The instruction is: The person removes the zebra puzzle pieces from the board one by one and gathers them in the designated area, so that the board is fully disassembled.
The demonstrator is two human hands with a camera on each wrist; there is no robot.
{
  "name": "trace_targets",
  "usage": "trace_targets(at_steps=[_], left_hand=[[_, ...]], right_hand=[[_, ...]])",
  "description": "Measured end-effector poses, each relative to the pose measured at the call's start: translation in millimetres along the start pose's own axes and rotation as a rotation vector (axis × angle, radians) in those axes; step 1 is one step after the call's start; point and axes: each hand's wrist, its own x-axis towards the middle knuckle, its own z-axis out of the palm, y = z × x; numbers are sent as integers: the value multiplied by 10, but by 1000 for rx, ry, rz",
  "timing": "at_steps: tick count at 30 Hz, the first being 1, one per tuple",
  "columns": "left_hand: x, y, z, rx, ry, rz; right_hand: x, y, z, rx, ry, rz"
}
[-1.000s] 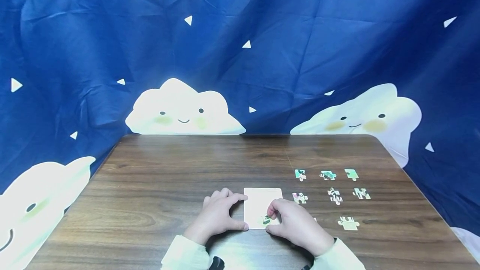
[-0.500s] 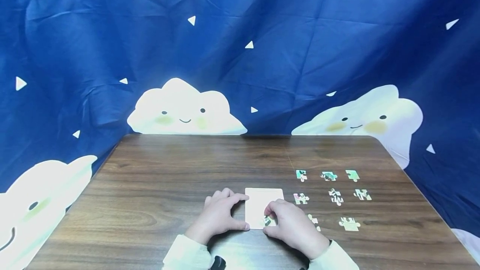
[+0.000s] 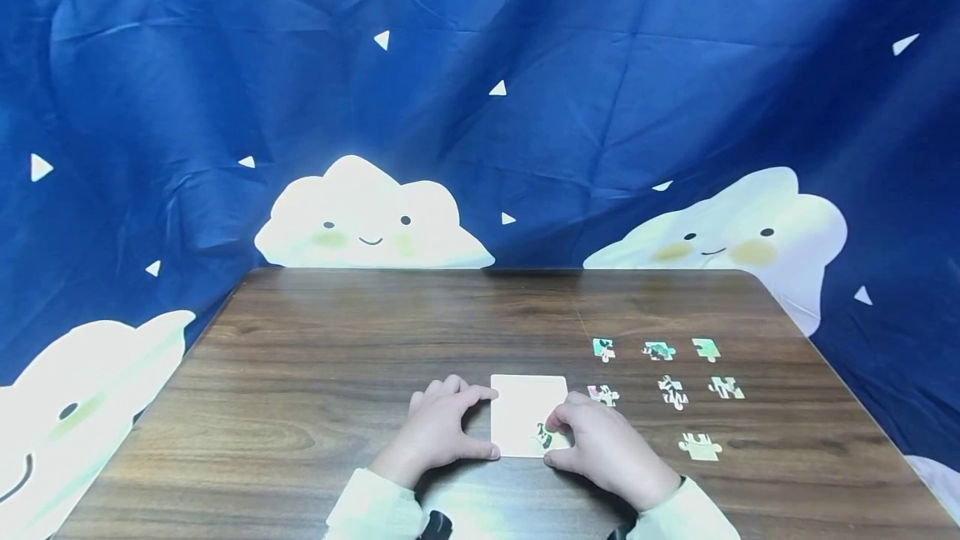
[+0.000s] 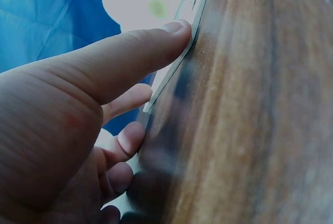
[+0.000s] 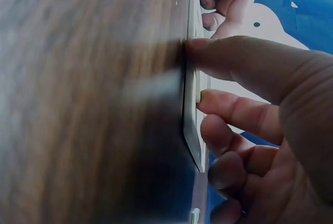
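Observation:
A square pale puzzle board [image 3: 523, 402] lies flat near the front of the wooden table. My left hand [image 3: 435, 433] rests at its left edge, thumb at the near corner and index fingertip at the far one. In the left wrist view the thumb [image 4: 140, 52] lies straight against the board's rim. My right hand [image 3: 609, 450] holds a small green-and-white puzzle piece [image 3: 543, 435] over the board's near right corner. In the right wrist view my index fingertip is at the piece's edge [image 5: 198, 91], while the thumb [image 5: 229, 60] touches the board's rim; the other fingers are curled.
Several loose puzzle pieces lie apart to the right, among them a green corner piece [image 3: 706, 348], a pale piece [image 3: 700, 446] and one close by the board [image 3: 603, 395]. A blue cloth with white clouds [image 3: 375, 223] hangs behind the table [image 3: 360, 315].
My right hand has shifted slightly left, then back right with the piece, toward the board's right edge. It now hides a loose piece that showed beside it half a second ago. The left hand stays put.

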Motion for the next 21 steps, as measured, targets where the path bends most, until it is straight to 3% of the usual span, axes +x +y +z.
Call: trace_targets(at_steps=[15, 21], left_hand=[[6, -9, 7, 16, 11, 6], [2, -17, 16, -2, 7, 11]], right_hand=[[-32, 164, -98, 52, -22, -130], [-69, 291, -221, 99, -19, -130]])
